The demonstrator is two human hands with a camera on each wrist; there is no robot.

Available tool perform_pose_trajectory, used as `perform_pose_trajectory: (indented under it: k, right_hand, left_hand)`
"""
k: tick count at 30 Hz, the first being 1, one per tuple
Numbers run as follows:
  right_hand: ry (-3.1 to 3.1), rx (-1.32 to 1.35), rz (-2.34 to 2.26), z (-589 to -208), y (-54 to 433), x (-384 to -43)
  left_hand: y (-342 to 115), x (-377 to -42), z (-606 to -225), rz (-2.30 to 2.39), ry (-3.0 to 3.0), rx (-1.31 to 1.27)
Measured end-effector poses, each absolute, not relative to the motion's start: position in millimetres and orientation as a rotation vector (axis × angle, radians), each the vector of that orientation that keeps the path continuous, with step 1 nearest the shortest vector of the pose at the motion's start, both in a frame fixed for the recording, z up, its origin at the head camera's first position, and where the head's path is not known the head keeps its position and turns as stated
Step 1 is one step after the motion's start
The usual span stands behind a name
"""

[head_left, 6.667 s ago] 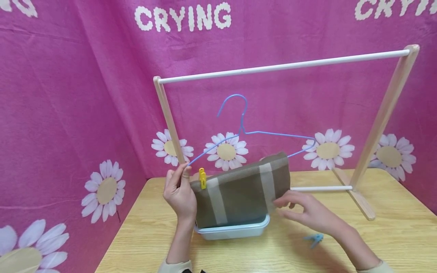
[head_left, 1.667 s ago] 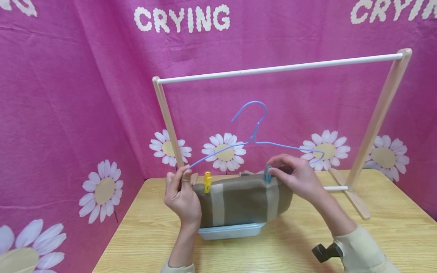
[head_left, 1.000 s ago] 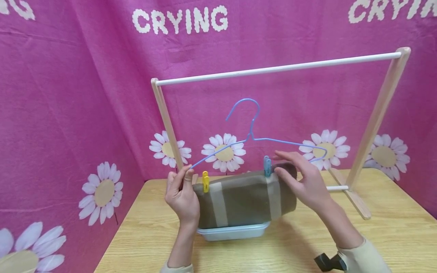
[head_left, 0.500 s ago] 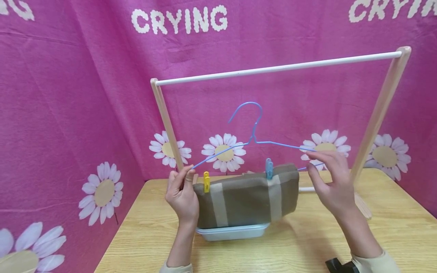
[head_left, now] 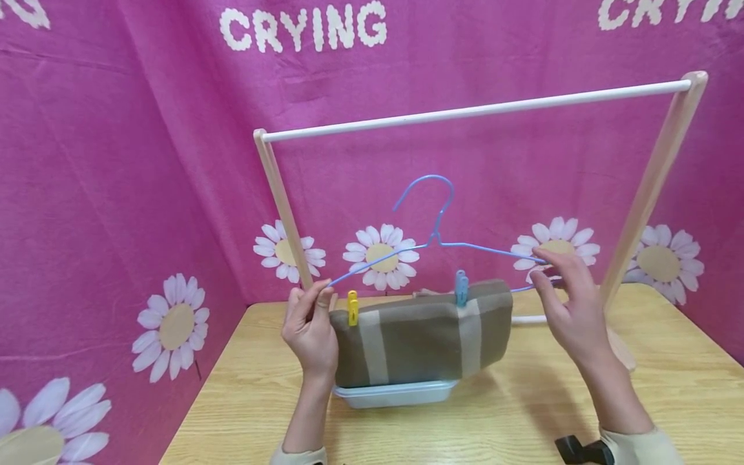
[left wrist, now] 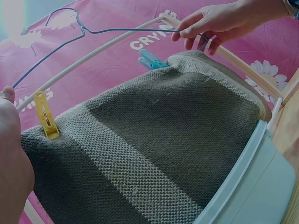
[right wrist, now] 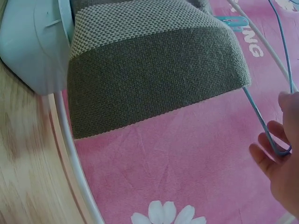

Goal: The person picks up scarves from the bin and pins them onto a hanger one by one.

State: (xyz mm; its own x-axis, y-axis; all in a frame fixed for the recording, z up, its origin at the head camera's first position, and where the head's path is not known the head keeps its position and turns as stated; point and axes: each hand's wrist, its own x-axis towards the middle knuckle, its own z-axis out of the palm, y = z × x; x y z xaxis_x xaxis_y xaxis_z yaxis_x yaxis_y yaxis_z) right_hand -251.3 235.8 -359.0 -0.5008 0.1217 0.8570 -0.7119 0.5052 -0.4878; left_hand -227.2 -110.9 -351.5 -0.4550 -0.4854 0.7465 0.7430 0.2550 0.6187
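Observation:
A brown knitted cloth point(head_left: 418, 342) with pale stripes hangs folded over the lower bar of a blue wire hanger point(head_left: 437, 226). Along its top edge sit a yellow clothespin point(head_left: 352, 308) at the left and a light blue clothespin point(head_left: 462, 288) towards the right. My left hand point(head_left: 310, 332) pinches the hanger's left end between thumb and finger. At the other end, my right hand point(head_left: 575, 310) has its fingers curled round the wire, as the right wrist view shows. The hanger's hook points up and is held free below the rack's rail.
Behind the hanger stands a wooden rack with a white top rail point(head_left: 476, 111). A pale blue plastic tub point(head_left: 398, 395) is on the wooden table point(head_left: 465, 433), partly hidden under the cloth. Pink flowered fabric point(head_left: 174, 129) encloses the back and left.
The blue clothespin lay on the table, then my right hand brought it to the cloth's top edge and let go. That hand then moved right and took the hanger's right end.

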Motion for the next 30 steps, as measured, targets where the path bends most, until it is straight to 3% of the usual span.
perform_pose_trajectory:
  k: [11,21,30]
  right_hand:
    - [-1.691,0.471,1.021,-364,240,-255]
    - [-1.519,0.426,1.203,-362,233,-255]
    - [-1.476,0.345,1.320,-363,233,-253]
  left_hand:
    - [-114,-231,-351,-1.487,-1.585,-0.257]
    - [-135,-251,-359,-1.663,-1.603,-0.379]
    - [-159,-274,-387,-1.674,-1.721,-0.174]
